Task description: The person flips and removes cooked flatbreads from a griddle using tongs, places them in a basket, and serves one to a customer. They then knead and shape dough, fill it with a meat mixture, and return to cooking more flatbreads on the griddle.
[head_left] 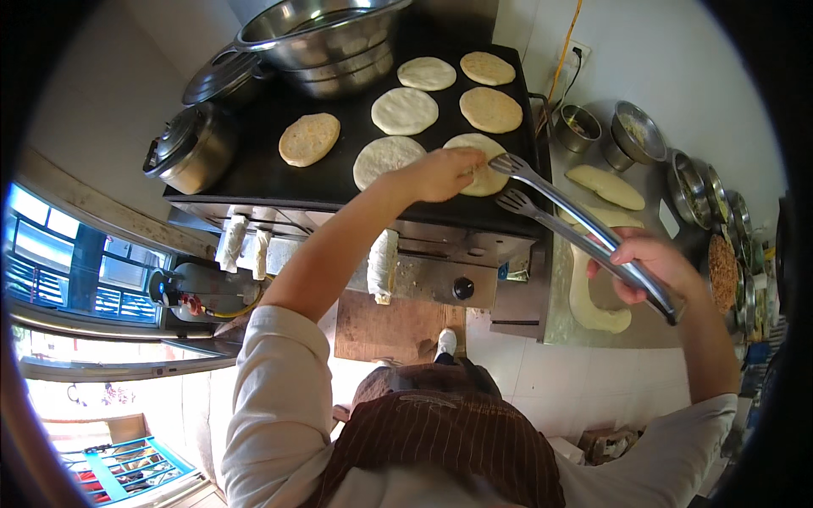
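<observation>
My left hand (443,174) reaches over the front right of the black griddle (254,165), its fingers on or just above a pale round flatbread (488,181). Whether they pinch its edge, I cannot tell. In my right hand (648,260) are metal tongs (587,219), their slotted tips spread apart at that flatbread's right side. Another pale flatbread (389,159) lies partly behind my left forearm. Farther back are two pale rounds (404,110) and two browner ones (491,110). A browned flatbread (309,140) lies alone towards the left.
A lidded pot (197,149) and a large steel basin (324,44) stand on the griddle. Right of it, a steel counter (571,305) bears dough pieces (604,187) and steel bowls (638,133). A gas cylinder (213,292) stands lower left.
</observation>
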Demonstrator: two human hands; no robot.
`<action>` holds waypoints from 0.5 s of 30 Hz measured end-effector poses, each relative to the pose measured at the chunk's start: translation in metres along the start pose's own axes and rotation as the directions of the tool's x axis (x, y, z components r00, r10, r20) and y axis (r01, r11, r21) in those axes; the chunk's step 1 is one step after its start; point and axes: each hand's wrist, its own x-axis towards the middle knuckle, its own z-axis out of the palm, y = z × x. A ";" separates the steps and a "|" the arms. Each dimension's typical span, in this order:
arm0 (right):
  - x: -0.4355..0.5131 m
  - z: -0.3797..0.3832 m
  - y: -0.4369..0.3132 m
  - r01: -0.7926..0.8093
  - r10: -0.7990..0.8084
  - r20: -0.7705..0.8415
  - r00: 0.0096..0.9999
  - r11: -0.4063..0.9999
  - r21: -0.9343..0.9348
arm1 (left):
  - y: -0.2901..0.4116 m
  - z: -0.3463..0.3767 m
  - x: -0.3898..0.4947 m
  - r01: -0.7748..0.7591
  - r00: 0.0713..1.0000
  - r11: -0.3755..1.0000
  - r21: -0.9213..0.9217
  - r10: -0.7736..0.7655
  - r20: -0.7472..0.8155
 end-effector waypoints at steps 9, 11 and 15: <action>0.021 0.011 0.046 0.413 -0.475 0.115 0.873 0.843 0.345 | 0.044 -0.005 0.005 0.087 0.958 0.996 -0.002 -0.084 -0.274; 0.008 0.005 0.042 0.462 -0.464 -0.039 0.885 0.866 0.192 | 0.042 -0.011 0.020 0.210 0.855 0.948 -0.240 -0.297 -0.425; -0.003 0.003 0.048 0.476 -0.457 -0.188 0.869 0.877 0.071 | 0.038 -0.018 0.026 0.465 0.883 0.862 0.200 -0.438 -0.168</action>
